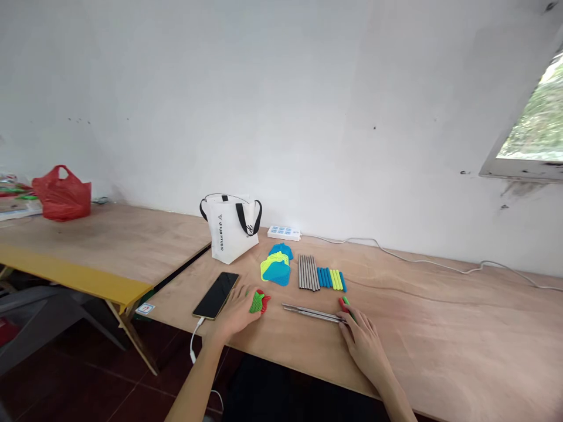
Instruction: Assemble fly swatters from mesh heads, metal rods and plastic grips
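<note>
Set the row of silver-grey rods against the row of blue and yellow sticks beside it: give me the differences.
Length: the silver-grey rods are clearly longer than the blue and yellow sticks.
Colour: the rods are all one grey; the sticks mix blue and yellow.
Shared: both rows lie flat on the wooden table, side by side.

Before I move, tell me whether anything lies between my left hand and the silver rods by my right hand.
Yes: the green mesh and red mesh, at the fingers of your left hand, lie between it and the silver rods. Past them, nothing visible stands in the way.
</note>
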`<move>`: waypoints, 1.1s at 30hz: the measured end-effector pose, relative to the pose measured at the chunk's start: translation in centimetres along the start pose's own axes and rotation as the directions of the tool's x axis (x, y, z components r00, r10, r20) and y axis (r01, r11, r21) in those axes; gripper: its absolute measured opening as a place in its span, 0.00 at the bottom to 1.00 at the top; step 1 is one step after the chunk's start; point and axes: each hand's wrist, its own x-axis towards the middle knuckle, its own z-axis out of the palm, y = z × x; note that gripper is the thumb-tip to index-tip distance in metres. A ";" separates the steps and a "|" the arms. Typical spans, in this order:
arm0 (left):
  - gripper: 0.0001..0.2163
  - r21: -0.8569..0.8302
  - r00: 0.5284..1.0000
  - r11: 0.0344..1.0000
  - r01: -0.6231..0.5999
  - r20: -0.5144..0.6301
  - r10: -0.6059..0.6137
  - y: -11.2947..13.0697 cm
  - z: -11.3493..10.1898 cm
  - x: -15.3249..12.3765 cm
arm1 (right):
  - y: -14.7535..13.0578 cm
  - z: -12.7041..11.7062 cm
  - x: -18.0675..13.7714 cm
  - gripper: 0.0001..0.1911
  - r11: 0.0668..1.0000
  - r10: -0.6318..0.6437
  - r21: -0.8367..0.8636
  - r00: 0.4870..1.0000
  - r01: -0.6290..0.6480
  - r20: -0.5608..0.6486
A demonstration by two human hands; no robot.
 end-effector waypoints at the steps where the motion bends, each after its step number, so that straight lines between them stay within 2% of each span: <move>1: 0.24 -0.046 0.997 0.997 -0.059 -0.047 0.057 0.7 0.2 0.0 | 0.0 0.0 0.0 0.17 1.000 0.011 -0.004 1.000 -0.011 -0.003; 5: 0.15 -0.193 0.951 0.942 -0.275 -0.197 0.238 4.6 2.7 0.4 | 0.2 0.2 0.0 0.18 0.998 0.059 -0.032 0.998 -0.060 -0.034; 7: 0.14 -0.186 0.914 0.903 -0.386 -0.208 0.348 6.2 4.4 0.6 | 0.3 0.3 -0.1 0.19 0.996 0.078 -0.037 0.996 -0.080 -0.044; 10: 0.14 -0.145 0.860 0.849 -0.508 -0.150 0.488 7.3 6.2 0.7 | 0.5 0.5 -0.1 0.21 0.994 0.110 -0.015 0.993 -0.111 -0.041; 15: 0.10 -0.173 0.868 0.854 -0.490 -0.187 0.460 6.9 6.8 1.0 | 0.8 0.4 0.1 0.21 0.985 0.167 0.053 0.985 -0.165 -0.033; 21: 0.06 -0.160 0.887 0.883 -0.441 -0.230 0.401 7.0 6.7 1.3 | 3.0 -0.6 0.3 0.19 0.981 0.139 0.134 0.990 -0.142 0.027; 25: 0.07 -0.133 0.891 0.900 -0.416 -0.257 0.374 7.1 6.7 1.3 | 3.9 -1.0 0.0 0.21 0.978 0.194 0.073 0.981 -0.194 0.000; 29: 0.03 -0.126 0.900 0.905 -0.407 -0.227 0.373 7.2 6.4 1.1 | 3.6 -0.8 -0.2 0.18 0.975 0.224 -0.008 0.974 -0.224 -0.023; 33: 0.04 -0.148 0.904 0.901 -0.408 -0.206 0.376 7.3 6.4 1.1 | 3.8 -0.6 -0.3 0.17 0.968 0.251 0.002 0.967 -0.251 -0.037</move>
